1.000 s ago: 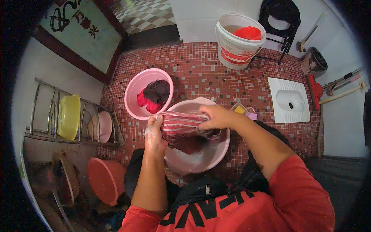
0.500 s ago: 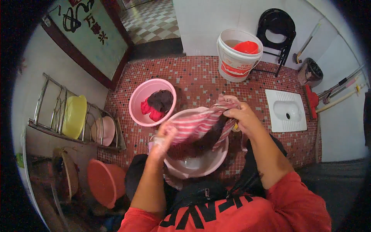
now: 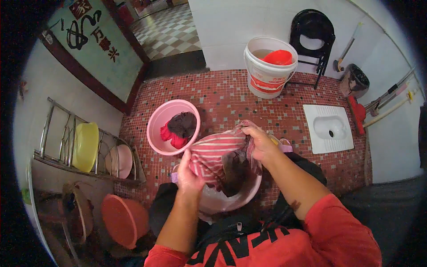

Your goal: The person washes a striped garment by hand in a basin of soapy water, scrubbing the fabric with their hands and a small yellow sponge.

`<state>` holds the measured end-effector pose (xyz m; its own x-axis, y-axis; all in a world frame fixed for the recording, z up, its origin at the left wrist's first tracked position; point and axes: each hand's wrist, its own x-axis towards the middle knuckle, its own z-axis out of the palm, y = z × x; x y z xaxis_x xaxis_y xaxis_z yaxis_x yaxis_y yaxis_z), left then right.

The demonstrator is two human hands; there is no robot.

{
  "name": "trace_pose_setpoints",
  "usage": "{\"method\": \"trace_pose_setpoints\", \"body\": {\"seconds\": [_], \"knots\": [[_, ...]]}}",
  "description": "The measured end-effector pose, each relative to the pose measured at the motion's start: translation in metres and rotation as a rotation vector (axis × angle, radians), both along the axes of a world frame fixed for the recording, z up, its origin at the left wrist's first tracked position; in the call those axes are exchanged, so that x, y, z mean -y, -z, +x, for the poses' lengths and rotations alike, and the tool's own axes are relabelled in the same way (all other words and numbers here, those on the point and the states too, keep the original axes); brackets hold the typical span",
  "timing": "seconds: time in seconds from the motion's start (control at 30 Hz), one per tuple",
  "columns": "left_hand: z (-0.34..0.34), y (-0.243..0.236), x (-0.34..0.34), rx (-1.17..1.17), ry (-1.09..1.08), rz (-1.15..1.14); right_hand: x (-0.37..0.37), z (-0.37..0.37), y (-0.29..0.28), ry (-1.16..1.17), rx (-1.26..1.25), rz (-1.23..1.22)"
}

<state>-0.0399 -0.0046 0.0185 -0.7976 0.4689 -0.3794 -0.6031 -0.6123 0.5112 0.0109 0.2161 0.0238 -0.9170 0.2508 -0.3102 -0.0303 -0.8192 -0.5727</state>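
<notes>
Left hand: your left hand [image 3: 189, 171] is closed in a fist on the lower left edge of the striped cloth [image 3: 218, 153], fingers wrapped tight around the bunched fabric.
Right hand: your right hand [image 3: 260, 142] is closed on the upper right end of the same cloth, pinching a gathered fold, with your knuckles turned up toward the camera.
Striped cloth: it is red with pale stripes and is stretched between your two hands, held up over the wash basin [image 3: 231, 198]; a dark, wet-looking part of it hangs down into the basin.
Wash basin: it is pale pink and sits on the floor right in front of your knees; most of its inside is hidden by the cloth and your forearms.
Pink tub: the pink tub [image 3: 155, 129] stands on the red mosaic floor [image 3: 222, 102] just beyond your left hand, near the basin; it holds a dark garment [image 3: 183, 124] lying over a red one [image 3: 173, 138].
White bucket: the white bucket [image 3: 267, 73] stands farther off by the wall, with a red scoop [image 3: 278, 58] inside it.
Left side: a metal rack [image 3: 58, 147] holds a yellow basin [image 3: 85, 147], and an orange basin [image 3: 124, 220] leans below it.
Right side: a white squat pan [image 3: 329, 128] is set into the floor, well apart from your hands.
</notes>
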Motion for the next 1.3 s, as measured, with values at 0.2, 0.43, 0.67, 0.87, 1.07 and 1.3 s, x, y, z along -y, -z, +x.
{"method": "trace_pose_setpoints", "body": {"seconds": [0.2,0.43,0.67,0.87,1.07,1.3], "knots": [[-0.011,0.045,-0.024,0.205,-0.015,0.016,0.062,-0.004,-0.002,-0.256,-0.079,0.938],[0.024,0.024,-0.067,0.380,0.167,-0.284,0.062,-0.021,0.052,-0.295,0.362,1.710],[0.004,0.076,-0.013,-0.085,0.238,-0.652,0.115,0.013,0.009,-0.238,-0.054,1.733],[0.034,0.017,-0.063,0.313,0.253,-0.096,0.056,-0.019,0.042,-0.281,0.358,1.748],[0.002,0.021,-0.021,0.013,0.395,-0.648,0.112,0.014,0.008,-0.277,-0.015,1.649],[0.026,0.033,-0.042,0.283,0.366,-0.144,0.061,-0.014,0.024,-0.257,0.217,1.679]]}}
